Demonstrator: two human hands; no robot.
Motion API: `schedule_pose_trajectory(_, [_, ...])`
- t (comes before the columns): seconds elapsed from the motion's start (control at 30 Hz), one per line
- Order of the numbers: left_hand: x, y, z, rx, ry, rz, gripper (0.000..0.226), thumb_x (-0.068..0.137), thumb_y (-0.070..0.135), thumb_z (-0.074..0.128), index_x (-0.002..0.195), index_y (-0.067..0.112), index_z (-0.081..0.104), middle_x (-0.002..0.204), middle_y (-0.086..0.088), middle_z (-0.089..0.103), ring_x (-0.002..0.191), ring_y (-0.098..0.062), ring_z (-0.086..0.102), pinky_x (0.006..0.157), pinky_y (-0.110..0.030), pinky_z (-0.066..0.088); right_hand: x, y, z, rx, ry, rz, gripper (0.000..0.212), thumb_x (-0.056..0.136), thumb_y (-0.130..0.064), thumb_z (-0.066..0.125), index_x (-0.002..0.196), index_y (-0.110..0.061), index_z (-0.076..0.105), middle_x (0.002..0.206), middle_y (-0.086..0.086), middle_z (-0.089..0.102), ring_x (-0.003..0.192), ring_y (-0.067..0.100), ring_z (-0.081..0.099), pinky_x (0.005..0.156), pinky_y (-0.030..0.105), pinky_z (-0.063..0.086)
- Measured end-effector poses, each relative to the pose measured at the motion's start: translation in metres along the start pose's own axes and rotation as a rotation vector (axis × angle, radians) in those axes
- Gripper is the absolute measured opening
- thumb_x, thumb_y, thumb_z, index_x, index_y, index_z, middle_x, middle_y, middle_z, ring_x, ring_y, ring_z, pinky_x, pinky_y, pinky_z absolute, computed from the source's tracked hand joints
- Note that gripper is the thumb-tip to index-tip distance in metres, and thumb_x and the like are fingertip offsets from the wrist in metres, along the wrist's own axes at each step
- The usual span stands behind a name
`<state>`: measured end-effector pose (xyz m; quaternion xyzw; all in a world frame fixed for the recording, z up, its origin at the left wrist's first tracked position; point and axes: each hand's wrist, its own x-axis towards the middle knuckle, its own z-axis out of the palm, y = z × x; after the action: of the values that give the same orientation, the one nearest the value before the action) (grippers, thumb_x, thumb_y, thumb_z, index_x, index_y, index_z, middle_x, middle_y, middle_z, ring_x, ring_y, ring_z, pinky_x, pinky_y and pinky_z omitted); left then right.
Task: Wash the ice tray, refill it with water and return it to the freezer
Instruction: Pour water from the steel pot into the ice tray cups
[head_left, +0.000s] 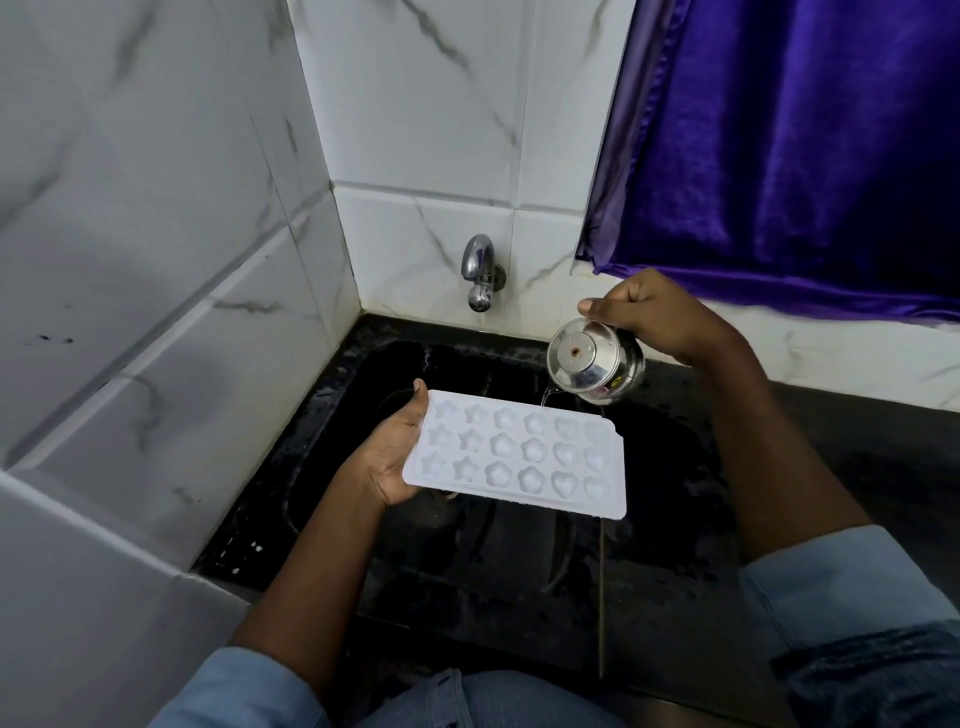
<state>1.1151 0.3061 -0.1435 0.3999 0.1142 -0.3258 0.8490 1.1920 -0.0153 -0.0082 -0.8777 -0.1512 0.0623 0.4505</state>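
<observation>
Black sink (675, 519) below. White tray (514, 454) held level over it, left hand (387, 457) clamped on its short edge. Right hand (654, 317) grips tilted steel pot (595, 361), pouring. Tray looks light, thin, wet-slippery; filled, best supported at both ends.

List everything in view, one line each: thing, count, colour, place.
ice tray: one, white, held over the sink
steel pot: one, silver, tipped, pouring water at the tray's far edge
sink: one, black, wet, below the tray
tap: one, chrome, on the back wall
wall tiles: white marbled, left and back
curtain: one, purple, upper right
left hand: under the tray's left end
right hand: gripping the pot
</observation>
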Motion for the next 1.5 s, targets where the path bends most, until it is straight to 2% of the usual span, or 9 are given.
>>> schedule_pose_trajectory(0.13, [-0.002, 0.001, 0.001, -0.008, 0.000, 0.000, 0.083, 0.100, 0.073, 0.038, 0.148, 0.009, 0.058, 0.150, -0.020, 0.061, 0.134, -0.038, 0.063, 0.116, -0.059, 0.043, 0.001, -0.004, 0.003, 0.000, -0.011, -0.017, 0.069, 0.093, -0.048, 0.074, 0.071, 0.015, 0.053, 0.064, 0.017, 0.047, 0.059, 0.026, 0.040, 0.070, 0.038, 0.042])
schedule_pose_trajectory(0.4, [-0.007, 0.002, 0.003, -0.012, -0.012, 0.007, 0.082, 0.101, 0.072, 0.037, 0.148, 0.009, 0.058, 0.148, -0.020, 0.063, 0.129, -0.037, 0.067, 0.102, -0.056, 0.059, -0.001, -0.011, 0.004, 0.013, 0.000, -0.014, 0.063, 0.096, -0.039, 0.074, 0.060, 0.003, 0.046, 0.058, 0.012, 0.041, 0.053, 0.022, 0.038, 0.068, 0.039, 0.042])
schedule_pose_trajectory(0.6, [-0.008, 0.003, 0.005, -0.012, -0.018, 0.008, 0.082, 0.102, 0.072, 0.035, 0.148, 0.008, 0.058, 0.147, -0.021, 0.063, 0.127, -0.038, 0.068, 0.098, -0.056, 0.061, -0.004, -0.017, 0.004, 0.014, 0.022, -0.006, 0.053, 0.098, -0.034, 0.072, 0.049, -0.018, 0.062, 0.052, 0.004, 0.051, 0.048, 0.018, 0.044, 0.065, 0.032, 0.044])
schedule_pose_trajectory(0.77, [-0.008, 0.004, 0.004, 0.020, 0.000, 0.005, 0.082, 0.101, 0.073, 0.035, 0.148, 0.010, 0.059, 0.149, -0.020, 0.062, 0.132, -0.038, 0.065, 0.107, -0.057, 0.054, -0.005, -0.016, 0.003, 0.012, 0.018, -0.005, 0.053, 0.097, -0.037, 0.074, 0.058, -0.004, 0.061, 0.058, 0.013, 0.051, 0.054, 0.022, 0.045, 0.064, 0.029, 0.045])
schedule_pose_trajectory(0.9, [-0.009, 0.003, 0.003, 0.008, -0.015, 0.001, 0.082, 0.101, 0.073, 0.036, 0.149, 0.010, 0.057, 0.149, -0.019, 0.062, 0.134, -0.038, 0.064, 0.106, -0.056, 0.056, -0.005, -0.018, 0.003, 0.005, 0.024, -0.007, 0.048, 0.097, -0.036, 0.073, 0.056, -0.012, 0.067, 0.059, 0.014, 0.055, 0.054, 0.022, 0.048, 0.062, 0.029, 0.045])
schedule_pose_trajectory(1.1, [-0.010, 0.004, 0.003, 0.004, -0.024, 0.000, 0.082, 0.101, 0.073, 0.036, 0.150, 0.010, 0.057, 0.150, -0.019, 0.061, 0.134, -0.037, 0.064, 0.105, -0.055, 0.057, -0.004, -0.019, 0.004, 0.002, 0.018, -0.005, 0.054, 0.097, -0.036, 0.073, 0.049, -0.016, 0.060, 0.054, 0.008, 0.050, 0.050, 0.020, 0.045, 0.061, 0.030, 0.042])
schedule_pose_trajectory(1.2, [-0.010, 0.004, 0.004, -0.002, -0.022, 0.000, 0.082, 0.101, 0.073, 0.037, 0.149, 0.010, 0.058, 0.149, -0.020, 0.062, 0.131, -0.037, 0.065, 0.102, -0.055, 0.059, -0.003, -0.018, 0.004, 0.012, 0.017, -0.002, 0.051, 0.097, -0.038, 0.073, 0.056, -0.009, 0.065, 0.057, 0.013, 0.055, 0.053, 0.022, 0.048, 0.068, 0.036, 0.047])
schedule_pose_trajectory(1.3, [-0.010, 0.004, 0.004, -0.010, -0.013, -0.001, 0.082, 0.101, 0.072, 0.038, 0.148, 0.009, 0.058, 0.148, -0.020, 0.063, 0.129, -0.038, 0.067, 0.101, -0.056, 0.058, -0.001, -0.013, 0.005, 0.020, 0.014, -0.002, 0.060, 0.096, -0.041, 0.074, 0.064, 0.007, 0.057, 0.058, 0.014, 0.052, 0.053, 0.022, 0.047, 0.077, 0.042, 0.053])
schedule_pose_trajectory(1.5, [-0.009, 0.003, 0.003, -0.001, 0.002, -0.008, 0.083, 0.101, 0.074, 0.035, 0.144, 0.008, 0.062, 0.146, -0.021, 0.064, 0.127, -0.038, 0.068, 0.106, -0.057, 0.055, 0.000, -0.011, 0.006, -0.003, 0.014, -0.011, 0.068, 0.093, -0.047, 0.075, 0.065, 0.009, 0.048, 0.060, 0.014, 0.046, 0.054, 0.022, 0.044, 0.081, 0.055, 0.056])
